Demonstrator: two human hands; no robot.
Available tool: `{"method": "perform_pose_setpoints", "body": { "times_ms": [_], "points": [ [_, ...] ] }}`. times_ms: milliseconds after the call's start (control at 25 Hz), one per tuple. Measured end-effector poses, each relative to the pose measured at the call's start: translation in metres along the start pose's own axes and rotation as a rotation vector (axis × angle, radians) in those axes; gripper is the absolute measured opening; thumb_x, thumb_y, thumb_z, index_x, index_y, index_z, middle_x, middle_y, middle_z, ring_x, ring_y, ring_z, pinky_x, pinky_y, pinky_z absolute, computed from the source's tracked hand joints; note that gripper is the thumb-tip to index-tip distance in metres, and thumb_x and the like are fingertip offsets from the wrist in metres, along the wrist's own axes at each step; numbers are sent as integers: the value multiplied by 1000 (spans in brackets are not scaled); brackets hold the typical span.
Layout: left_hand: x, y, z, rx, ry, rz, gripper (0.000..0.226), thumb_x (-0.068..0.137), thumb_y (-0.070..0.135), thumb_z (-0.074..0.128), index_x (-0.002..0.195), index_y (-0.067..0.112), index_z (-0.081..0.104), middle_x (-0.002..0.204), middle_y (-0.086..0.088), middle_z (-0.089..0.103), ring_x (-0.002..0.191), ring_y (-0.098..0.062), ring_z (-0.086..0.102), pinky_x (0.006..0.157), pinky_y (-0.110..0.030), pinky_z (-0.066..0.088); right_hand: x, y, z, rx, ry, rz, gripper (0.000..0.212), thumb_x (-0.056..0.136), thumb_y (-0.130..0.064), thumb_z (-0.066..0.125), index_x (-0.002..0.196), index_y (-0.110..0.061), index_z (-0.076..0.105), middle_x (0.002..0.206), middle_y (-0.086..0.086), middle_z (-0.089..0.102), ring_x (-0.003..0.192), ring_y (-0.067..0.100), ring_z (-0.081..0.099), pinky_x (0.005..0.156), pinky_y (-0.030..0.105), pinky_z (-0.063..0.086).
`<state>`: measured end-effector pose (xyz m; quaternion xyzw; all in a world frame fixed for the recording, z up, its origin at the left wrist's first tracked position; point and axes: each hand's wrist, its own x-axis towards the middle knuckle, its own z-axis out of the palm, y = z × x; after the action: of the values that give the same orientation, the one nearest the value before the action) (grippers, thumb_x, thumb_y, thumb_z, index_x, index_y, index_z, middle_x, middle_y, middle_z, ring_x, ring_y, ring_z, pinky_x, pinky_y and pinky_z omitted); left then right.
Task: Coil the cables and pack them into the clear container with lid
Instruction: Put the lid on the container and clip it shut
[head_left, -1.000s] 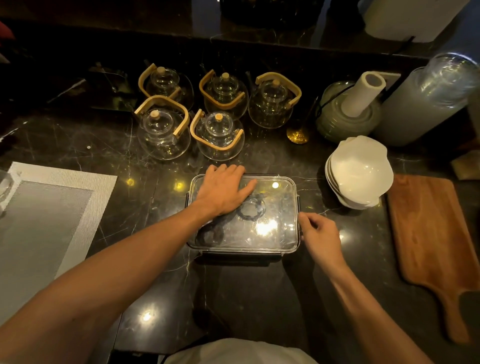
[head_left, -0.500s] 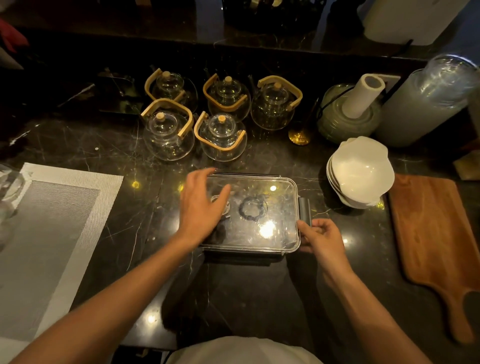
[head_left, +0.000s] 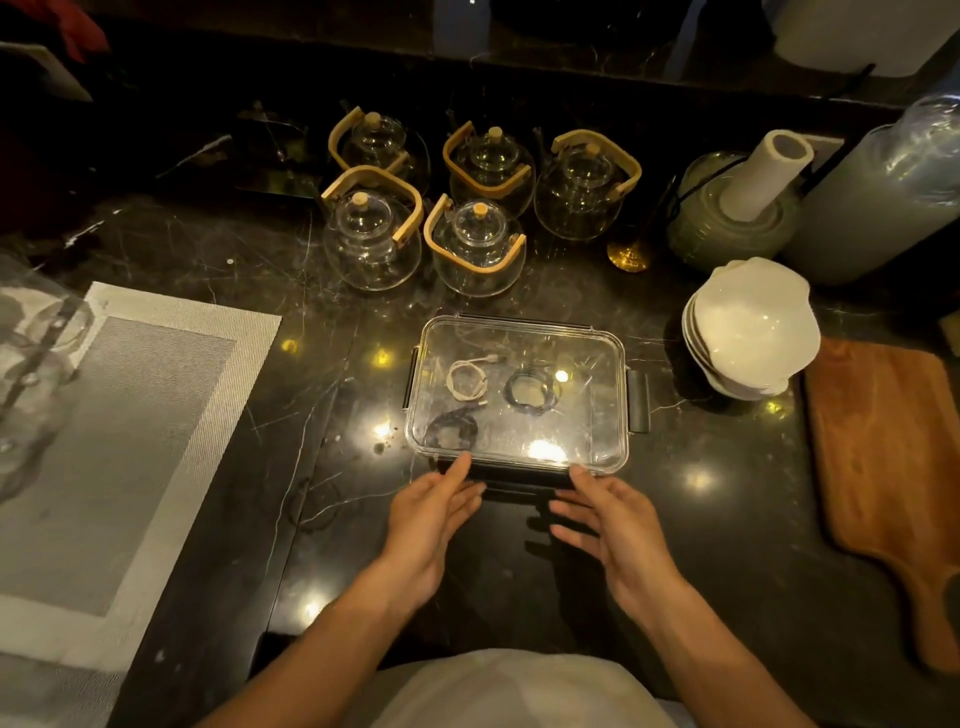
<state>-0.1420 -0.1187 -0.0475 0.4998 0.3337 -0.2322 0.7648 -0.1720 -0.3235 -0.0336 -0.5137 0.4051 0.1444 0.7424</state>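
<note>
The clear container (head_left: 602, 358) sits in the middle of the black marble counter with its clear lid on. Through the lid I see three coils: a white cable (head_left: 467, 380), a black cable (head_left: 531, 391) to its right, and another black cable (head_left: 452, 429) at the near left. The right side latch (head_left: 638, 401) sticks outward. My left hand (head_left: 428, 512) and my right hand (head_left: 610, 522) are at the container's near edge, fingers spread, fingertips at the dark front latch (head_left: 519, 475). Neither hand holds anything.
Several glass teapots with bamboo handles (head_left: 475, 244) stand behind the container. A stack of white bowls (head_left: 753, 322) and a wooden cutting board (head_left: 888, 467) lie to the right, a grey placemat (head_left: 130, 431) to the left. A paper roll (head_left: 769, 171) stands at the back right.
Both hands have left the lid and the right side of the container and come to its near edge. The cables under the lid are uncovered now.
</note>
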Motion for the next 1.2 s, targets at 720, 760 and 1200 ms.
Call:
{"method": "perform_pose_setpoints", "body": {
  "times_ms": [720, 760, 1200],
  "points": [
    [52, 50, -40, 1319, -151, 962, 100, 70, 57, 78, 156, 36, 33, 170, 7, 10, 156, -22, 9, 119, -47, 21, 34, -12, -16, -1627, 204, -1012, 86, 83, -49, 78, 154, -17, 43, 165, 23, 29, 153, 47, 19, 117, 66, 31],
    [53, 51, -40, 1345, -155, 1000, 94, 72, 58, 75, 154, 31, 38, 169, 2, 16, 156, -27, 12, 119, -47, 21, 36, -10, -16, -1622, 217, -1023, 83, 83, -46, 80, 152, -15, 46, 163, 23, 34, 152, 49, 22, 115, 67, 33],
    [49, 65, -26, 1057, -1, 715, 98, 80, 74, 62, 159, 32, 22, 167, 8, 22, 152, -12, 24, 120, -41, 25, 31, -21, -14, -844, 166, -660, 71, 88, -58, 68, 151, -41, 39, 156, -8, 44, 140, 5, 42, 110, 32, 41]
  ]
}}
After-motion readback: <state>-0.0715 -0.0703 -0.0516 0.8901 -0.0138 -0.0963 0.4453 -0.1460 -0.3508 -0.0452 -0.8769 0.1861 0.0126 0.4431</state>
